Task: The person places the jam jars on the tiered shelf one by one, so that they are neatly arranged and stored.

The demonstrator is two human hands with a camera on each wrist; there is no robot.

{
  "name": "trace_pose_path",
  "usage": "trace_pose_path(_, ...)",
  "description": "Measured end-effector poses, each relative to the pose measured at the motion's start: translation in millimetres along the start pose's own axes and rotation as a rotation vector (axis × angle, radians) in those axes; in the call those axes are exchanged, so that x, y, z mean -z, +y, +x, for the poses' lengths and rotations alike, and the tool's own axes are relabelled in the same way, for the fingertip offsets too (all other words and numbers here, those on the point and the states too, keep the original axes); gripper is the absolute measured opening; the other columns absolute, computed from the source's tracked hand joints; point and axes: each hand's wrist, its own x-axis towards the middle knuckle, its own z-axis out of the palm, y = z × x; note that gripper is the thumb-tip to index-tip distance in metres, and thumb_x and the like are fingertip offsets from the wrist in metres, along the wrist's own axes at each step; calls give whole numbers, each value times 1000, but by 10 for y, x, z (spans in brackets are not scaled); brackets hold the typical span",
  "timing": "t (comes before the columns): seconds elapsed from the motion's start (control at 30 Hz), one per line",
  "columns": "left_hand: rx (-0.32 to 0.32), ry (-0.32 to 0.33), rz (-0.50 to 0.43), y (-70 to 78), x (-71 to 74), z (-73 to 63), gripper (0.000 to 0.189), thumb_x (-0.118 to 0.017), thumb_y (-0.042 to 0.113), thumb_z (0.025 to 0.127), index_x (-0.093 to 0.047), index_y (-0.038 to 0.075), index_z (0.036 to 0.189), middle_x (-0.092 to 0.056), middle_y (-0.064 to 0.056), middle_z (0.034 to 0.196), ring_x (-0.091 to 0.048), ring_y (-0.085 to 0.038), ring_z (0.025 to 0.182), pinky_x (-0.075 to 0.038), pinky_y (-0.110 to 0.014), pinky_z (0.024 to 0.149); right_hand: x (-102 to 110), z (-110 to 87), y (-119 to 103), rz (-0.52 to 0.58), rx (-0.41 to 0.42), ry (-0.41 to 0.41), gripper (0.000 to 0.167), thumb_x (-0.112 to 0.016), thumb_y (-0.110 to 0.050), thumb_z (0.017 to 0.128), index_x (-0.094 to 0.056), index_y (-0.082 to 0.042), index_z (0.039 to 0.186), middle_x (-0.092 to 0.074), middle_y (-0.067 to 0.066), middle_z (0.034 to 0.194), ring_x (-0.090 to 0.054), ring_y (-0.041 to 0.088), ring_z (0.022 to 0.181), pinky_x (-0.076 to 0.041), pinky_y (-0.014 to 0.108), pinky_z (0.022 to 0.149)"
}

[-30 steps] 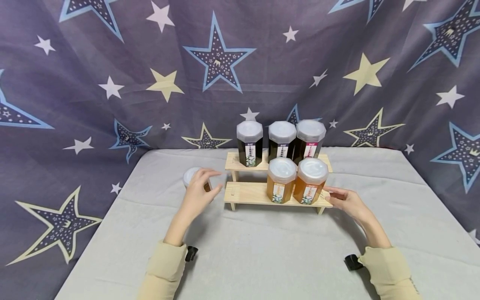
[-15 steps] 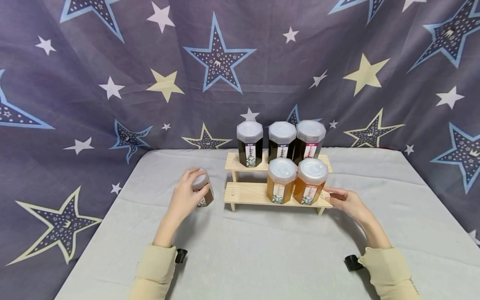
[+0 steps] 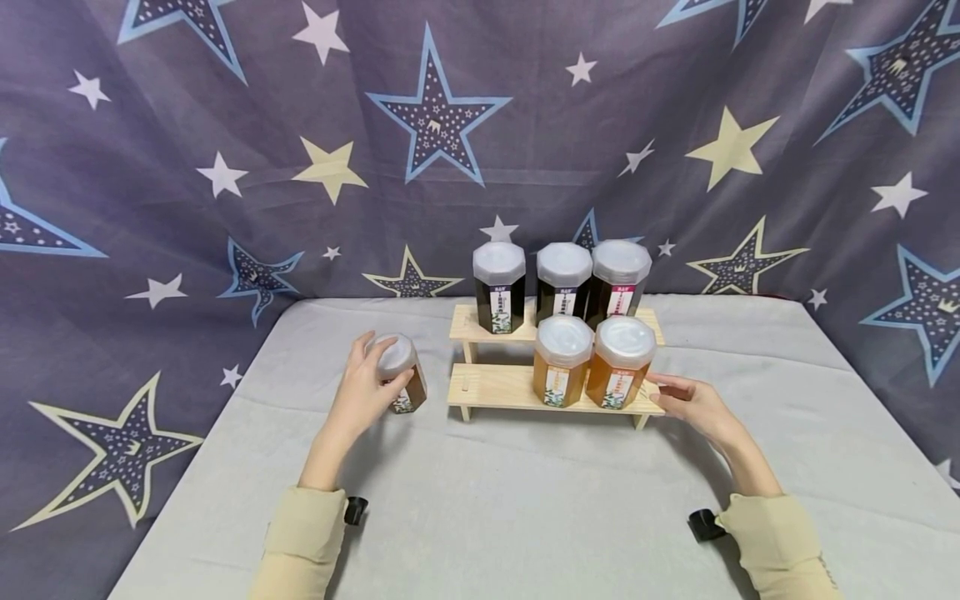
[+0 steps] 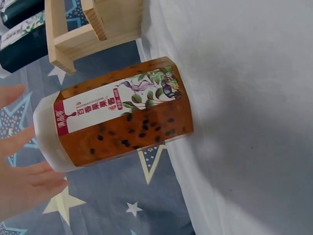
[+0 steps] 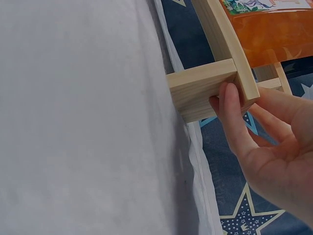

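Observation:
A hexagonal jar [image 4: 137, 129] of orange-brown jam with dark seeds stands upright on the left of the grey cloth, its label facing the front. Around its white lid my left hand [image 3: 362, 387] has its fingers spread; in the left wrist view the thumb stays apart from the lid. My right hand [image 3: 697, 406] pinches the right end of the lower board of a two-step wooden rack [image 3: 487, 387], thumb in front and fingers behind. Two amber jars, one [image 3: 564, 362] beside another [image 3: 621, 364], stand on the right of that board.
The rack's upper step bears three dark jars: one at left [image 3: 500, 287], one in the middle [image 3: 564, 275] and one at right [image 3: 621, 279]. Behind the cloth-covered table [image 3: 540, 508] hangs a star-patterned curtain [image 3: 525, 125].
The jar at left has come forward and slightly right from behind my left hand. That hand has moved left, and its fingers have loosened around the lid. The right hand has stayed put.

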Motion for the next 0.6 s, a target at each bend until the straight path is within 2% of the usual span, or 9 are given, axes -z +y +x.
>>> trace_pose_path(0.33, 52, -50, 2, -108, -55, 35, 53, -61, 27, 81, -44, 4, 126, -21, -30, 135, -31, -48, 117, -32, -57, 89, 4, 4, 18, 15, 4, -5, 48, -56, -11, 86, -40, 13, 124, -51, 33, 111, -57, -1, 80, -48, 21, 70)
trace_pose_path(0.6, 64, -63, -8, -141, -85, 52, 54, -61, 26, 82, -43, 3, 127, -20, -31, 135, -34, -48, 115, -34, -56, 89, 3, 5, 17, 15, 0, -3, 48, -56, -11, 86, -40, 12, 125, -48, 35, 114, -56, -1, 80, -48, 21, 71)
